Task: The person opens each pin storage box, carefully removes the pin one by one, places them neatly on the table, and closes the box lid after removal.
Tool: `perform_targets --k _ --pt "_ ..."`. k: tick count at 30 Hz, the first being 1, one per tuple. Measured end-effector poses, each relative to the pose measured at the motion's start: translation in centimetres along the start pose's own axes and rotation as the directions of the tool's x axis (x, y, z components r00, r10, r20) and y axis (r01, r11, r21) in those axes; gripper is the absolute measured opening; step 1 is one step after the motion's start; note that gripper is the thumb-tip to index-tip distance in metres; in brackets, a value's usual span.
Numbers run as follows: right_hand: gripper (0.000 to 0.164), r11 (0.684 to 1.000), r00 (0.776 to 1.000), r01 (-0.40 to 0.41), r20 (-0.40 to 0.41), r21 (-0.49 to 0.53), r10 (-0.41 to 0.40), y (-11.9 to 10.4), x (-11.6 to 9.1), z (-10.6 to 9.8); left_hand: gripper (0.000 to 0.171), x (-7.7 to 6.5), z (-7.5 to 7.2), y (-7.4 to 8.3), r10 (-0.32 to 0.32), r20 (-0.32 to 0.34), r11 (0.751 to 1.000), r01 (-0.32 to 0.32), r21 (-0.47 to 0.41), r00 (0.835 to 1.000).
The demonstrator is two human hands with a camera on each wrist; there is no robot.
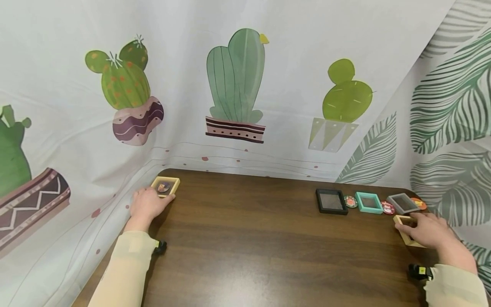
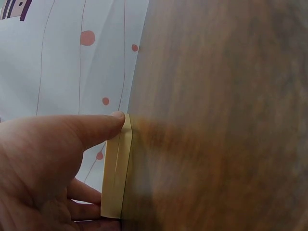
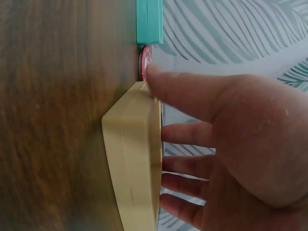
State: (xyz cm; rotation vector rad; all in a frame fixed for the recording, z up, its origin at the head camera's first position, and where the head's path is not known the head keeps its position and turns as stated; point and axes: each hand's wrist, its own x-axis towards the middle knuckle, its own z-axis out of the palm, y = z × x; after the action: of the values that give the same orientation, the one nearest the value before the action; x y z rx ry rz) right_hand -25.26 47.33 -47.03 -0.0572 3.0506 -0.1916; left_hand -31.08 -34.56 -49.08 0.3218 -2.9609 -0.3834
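At the table's far left corner, my left hand (image 1: 147, 204) grips a pale yellow square frame (image 1: 175, 186) that has a dark round chip (image 1: 163, 187) inside its window. In the left wrist view the thumb (image 2: 103, 127) presses one end of this frame (image 2: 115, 178), with fingers along its side. Over on the right, my right hand (image 1: 431, 230) holds another pale yellow frame (image 1: 411, 243) lying on the table, partly covered by the hand. The right wrist view has the thumb (image 3: 187, 91) at this frame's (image 3: 127, 159) corner and the fingers at its far side.
Beyond my right hand, a black frame (image 1: 333, 211), a green-and-red chip (image 1: 350, 202), a teal frame (image 1: 370, 210), a red chip (image 1: 388, 208), a grey frame (image 1: 392, 201) and an orange chip (image 1: 420, 204) form a row. A cactus-print cloth (image 1: 287, 85) hangs behind the brown table (image 1: 245, 238).
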Motion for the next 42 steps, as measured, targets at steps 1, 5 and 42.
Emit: perform_targets --k 1,5,42 --pt "0.084 1.0 1.0 -0.001 0.0 -0.002 0.001 0.06 0.02 0.05 0.09 0.0 0.02 0.0 0.003 -0.001 1.0 -0.003 0.0 1.0" --pt "0.083 1.0 1.0 -0.018 -0.003 0.013 0.018 0.25 0.15 0.16 0.089 -0.01 0.05 0.06 0.012 -0.003 1.0 -0.012 -0.002 1.0" --pt "0.082 0.988 0.99 -0.137 0.019 0.071 0.136 -0.02 -0.11 0.72 0.089 -0.09 -0.14 0.17 -0.002 0.012 1.0 0.002 -0.003 1.0"
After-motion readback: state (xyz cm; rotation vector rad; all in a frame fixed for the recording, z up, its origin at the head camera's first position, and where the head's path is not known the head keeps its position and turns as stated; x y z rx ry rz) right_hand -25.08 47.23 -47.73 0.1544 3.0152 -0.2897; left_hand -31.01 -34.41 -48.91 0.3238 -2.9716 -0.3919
